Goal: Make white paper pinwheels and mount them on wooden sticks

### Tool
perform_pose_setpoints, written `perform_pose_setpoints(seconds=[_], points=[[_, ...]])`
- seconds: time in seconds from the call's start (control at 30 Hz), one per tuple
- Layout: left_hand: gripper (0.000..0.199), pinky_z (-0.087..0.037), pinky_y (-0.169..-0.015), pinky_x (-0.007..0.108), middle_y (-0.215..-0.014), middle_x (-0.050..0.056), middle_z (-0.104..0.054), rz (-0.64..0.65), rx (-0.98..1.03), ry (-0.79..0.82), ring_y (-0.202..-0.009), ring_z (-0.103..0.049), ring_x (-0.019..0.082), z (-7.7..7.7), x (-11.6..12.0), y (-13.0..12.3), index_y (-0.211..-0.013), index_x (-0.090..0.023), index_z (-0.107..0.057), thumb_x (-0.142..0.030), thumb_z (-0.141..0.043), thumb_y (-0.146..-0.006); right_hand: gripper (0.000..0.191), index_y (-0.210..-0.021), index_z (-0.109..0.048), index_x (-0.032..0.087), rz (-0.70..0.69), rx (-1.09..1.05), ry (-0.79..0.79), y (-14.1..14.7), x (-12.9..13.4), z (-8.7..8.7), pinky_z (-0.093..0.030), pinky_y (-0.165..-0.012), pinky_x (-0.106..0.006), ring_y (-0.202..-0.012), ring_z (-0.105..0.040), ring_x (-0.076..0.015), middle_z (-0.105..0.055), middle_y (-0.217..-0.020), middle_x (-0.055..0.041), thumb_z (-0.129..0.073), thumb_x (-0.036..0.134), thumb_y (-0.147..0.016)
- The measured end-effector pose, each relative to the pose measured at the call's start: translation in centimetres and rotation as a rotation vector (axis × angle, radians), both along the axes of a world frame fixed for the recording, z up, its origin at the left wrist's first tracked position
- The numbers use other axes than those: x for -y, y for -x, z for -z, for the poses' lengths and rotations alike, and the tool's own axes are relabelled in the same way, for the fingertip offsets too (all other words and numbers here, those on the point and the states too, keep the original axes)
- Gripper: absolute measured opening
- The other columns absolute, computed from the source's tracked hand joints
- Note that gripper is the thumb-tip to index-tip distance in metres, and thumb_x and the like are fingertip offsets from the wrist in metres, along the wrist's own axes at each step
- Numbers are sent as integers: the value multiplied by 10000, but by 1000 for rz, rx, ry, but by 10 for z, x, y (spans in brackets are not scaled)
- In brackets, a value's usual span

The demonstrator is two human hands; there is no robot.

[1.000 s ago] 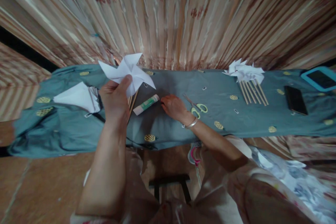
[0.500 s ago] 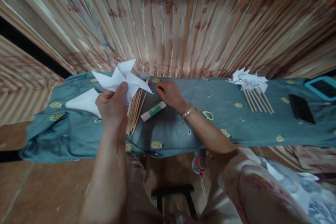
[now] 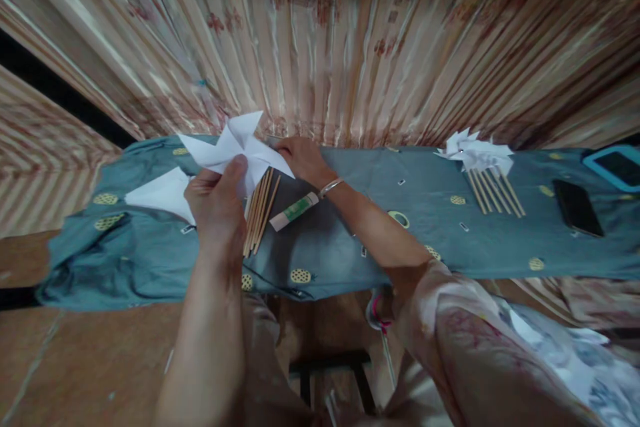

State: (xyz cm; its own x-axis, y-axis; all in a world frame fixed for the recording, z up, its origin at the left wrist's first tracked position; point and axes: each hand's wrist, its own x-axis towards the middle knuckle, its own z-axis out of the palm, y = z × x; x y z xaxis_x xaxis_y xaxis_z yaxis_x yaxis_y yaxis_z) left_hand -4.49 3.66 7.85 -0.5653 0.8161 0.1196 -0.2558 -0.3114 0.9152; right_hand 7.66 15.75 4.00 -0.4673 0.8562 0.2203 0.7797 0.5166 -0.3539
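Note:
A folded white paper pinwheel (image 3: 231, 150) is pinched between the thumb and fingers of my left hand (image 3: 217, 197), raised over the left part of the table. Just right of it, my right hand (image 3: 303, 159) reaches to the table's far edge; its fingertips are partly hidden, so I cannot tell whether they grip anything. Under the pinwheel lies a bundle of several thin wooden sticks (image 3: 260, 213). Beside the sticks rests a green and white glue stick (image 3: 294, 211). More folded white paper (image 3: 159, 193) lies to the left, partly behind my left hand.
A teal cloth with pineapple prints (image 3: 345, 267) covers the narrow table. On its right side lie several finished pinwheels on sticks (image 3: 483, 157), a black phone (image 3: 577, 207) and a blue-framed device (image 3: 613, 167). Behind hangs a pleated curtain (image 3: 340, 47). A dark stool (image 3: 330, 363) stands below.
My right hand has moved left and farther away, from above the glue stick to the table's far edge beside the pinwheel. My left hand keeps holding the pinwheel, almost still.

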Motion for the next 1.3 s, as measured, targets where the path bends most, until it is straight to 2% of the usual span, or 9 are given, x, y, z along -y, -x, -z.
perform_pose_setpoints(seconds=[0.17, 0.23, 0.33, 0.43, 0.6, 0.73, 0.87, 1.1, 1.3], points=[[216, -540, -608, 290, -711, -54, -738, 94, -139, -8, -817, -712, 179, 5, -1, 2, -586, -270, -637, -321, -833, -663, 220, -967, -759, 183, 48, -235, 25, -66, 49, -5, -489, -814, -290, -894, -689, -187, -773, -957, -31, -546, 174, -912], [240, -528, -617, 290, -696, -68, -730, 112, -179, -7, -843, -711, 184, 8, -2, -1, -574, -257, -617, -334, -820, -679, 195, -962, -766, 177, 94, -315, 90, -96, 76, -2, -483, -734, -266, -790, -684, -164, -772, -899, -16, -583, 184, -892], [248, -518, -632, 281, -689, -87, -722, 121, -170, 15, -815, -700, 170, 11, -2, -11, -583, -241, -618, -350, -828, -658, 170, -940, -780, 166, 184, -313, 188, -134, 115, 8, -455, -651, -251, -661, -658, -147, -750, -748, -14, -628, 201, -871], [210, -505, -639, 268, -681, -96, -715, 151, -188, 49, -799, -687, 156, 15, -1, -24, -629, -234, -654, -350, -826, -663, 178, -945, -782, 183, 190, -313, 248, -154, 145, 22, -486, -708, -258, -713, -683, -150, -779, -877, -31, -624, 171, -864], [176, -482, -612, 246, -643, -96, -696, 197, -227, 148, -750, -664, 143, 22, 1, -41, -687, -228, -701, -351, -825, -670, 162, -965, -771, 181, 154, -255, 298, -158, 168, 39, -524, -797, -281, -850, -719, -185, -780, -946, -58, -677, 158, -835], [201, -475, -559, 235, -603, -77, -672, 201, -192, 137, -622, -620, 116, 24, 0, -53, -621, -226, -682, -319, -861, -613, 154, -985, -750, 155, 121, -113, 286, -151, 170, 40, -513, -882, -328, -966, -706, -227, -769, -1014, -103, -692, 187, -847], [221, -500, -551, 242, -620, -44, -685, 226, -163, 112, -588, -604, 121, 23, 1, -65, -600, -213, -678, -327, -867, -590, 128, -928, -729, 154, 68, -11, 250, -148, 169, 40, -485, -855, -326, -938, -680, -226, -755, -953, -100, -603, 164, -907], [191, -489, -556, 255, -636, -33, -690, 258, -245, 168, -626, -622, 154, 28, 4, -73, -638, -228, -706, -339, -858, -607, 127, -913, -694, 180, 10, -150, 286, -147, 172, 46, -467, -844, -303, -901, -657, -193, -741, -941, -58, -569, 168, -933], [133, -481, -570, 256, -682, -6, -718, 319, -220, 224, -648, -636, 161, 31, 11, -80, -681, -217, -741, -298, -831, -626, 157, -877, -653, 173, -50, -124, 168, -145, 177, 52, -493, -902, -385, -933, -615, -239, -701, -928, -103, -513, 148, -944]])
